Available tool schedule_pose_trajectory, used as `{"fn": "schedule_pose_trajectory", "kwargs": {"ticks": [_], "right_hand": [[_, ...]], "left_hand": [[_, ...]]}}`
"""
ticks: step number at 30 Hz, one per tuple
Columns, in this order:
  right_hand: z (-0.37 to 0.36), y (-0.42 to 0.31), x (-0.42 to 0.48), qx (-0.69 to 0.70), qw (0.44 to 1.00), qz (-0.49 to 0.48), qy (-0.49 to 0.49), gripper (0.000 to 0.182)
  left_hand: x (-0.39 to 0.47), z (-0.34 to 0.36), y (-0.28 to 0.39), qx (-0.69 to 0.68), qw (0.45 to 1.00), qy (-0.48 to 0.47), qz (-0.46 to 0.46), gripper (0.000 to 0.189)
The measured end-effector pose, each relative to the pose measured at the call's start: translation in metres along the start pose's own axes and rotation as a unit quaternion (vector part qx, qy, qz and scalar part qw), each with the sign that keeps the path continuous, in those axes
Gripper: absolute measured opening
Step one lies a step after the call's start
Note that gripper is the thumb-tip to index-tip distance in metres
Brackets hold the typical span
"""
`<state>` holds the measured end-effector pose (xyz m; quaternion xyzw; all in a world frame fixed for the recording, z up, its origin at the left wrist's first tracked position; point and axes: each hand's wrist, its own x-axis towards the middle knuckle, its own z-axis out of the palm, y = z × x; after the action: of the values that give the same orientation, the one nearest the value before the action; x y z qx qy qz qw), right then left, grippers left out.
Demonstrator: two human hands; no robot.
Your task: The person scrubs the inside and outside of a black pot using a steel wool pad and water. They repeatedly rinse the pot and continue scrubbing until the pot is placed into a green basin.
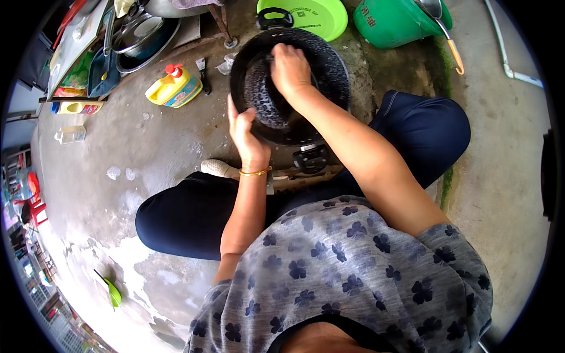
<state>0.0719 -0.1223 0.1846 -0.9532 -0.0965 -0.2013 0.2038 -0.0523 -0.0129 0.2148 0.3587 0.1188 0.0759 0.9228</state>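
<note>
A large dark two-handled wok point(329, 95) stands before me, its inner wall streaked with whitish suds. My left hand point(248, 132) grips its near left rim, thumb on the inside and fingers along the outside; a gold bangle circles that wrist. Inside the wok, my right hand point(289, 68) is bent down against the inner surface, slightly blurred. Whatever may be under its fingers is hidden, so I cannot tell if it holds something. One black handle points toward me, the other away, close to a lime-green basin point(329, 15).
On the wet concrete at left stand a yellow detergent bottle point(174, 88) with a red cap, a scraper point(203, 76) and a clear plastic bottle point(70, 134). A green bucket point(384, 24) with a ladle is at upper right. Metal bowls point(141, 37) sit on a low rack.
</note>
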Motion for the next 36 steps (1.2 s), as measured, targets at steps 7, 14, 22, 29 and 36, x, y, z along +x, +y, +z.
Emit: {"fn": "schedule_pose_trajectory", "kwargs": {"ticks": [7,14,22,29,36], "right_hand": [[-0.023,-0.030,-0.074,0.265,0.880,-0.133,-0.372,0.017],[0.018,-0.016,-0.004,0.038,0.998,-0.045,-0.022,0.019],[0.032,-0.020,-0.017,0.209,0.976,0.002,-0.065,0.011],[-0.026,0.008,-0.051,0.216,0.898,-0.220,-0.314,0.018],[-0.025,-0.024,-0.049,0.180,0.935,-0.157,-0.264,0.018]], "left_hand": [[0.014,-0.027,0.017,0.016,0.999,0.008,0.030,0.065],[-0.005,-0.007,0.004,-0.018,1.000,0.002,-0.004,0.066],[-0.004,-0.004,-0.008,0.084,0.996,0.011,0.033,0.072],[0.011,-0.018,0.008,0.006,0.999,0.035,0.020,0.062],[0.014,-0.030,0.000,-0.008,1.000,0.020,0.005,0.063]]}}
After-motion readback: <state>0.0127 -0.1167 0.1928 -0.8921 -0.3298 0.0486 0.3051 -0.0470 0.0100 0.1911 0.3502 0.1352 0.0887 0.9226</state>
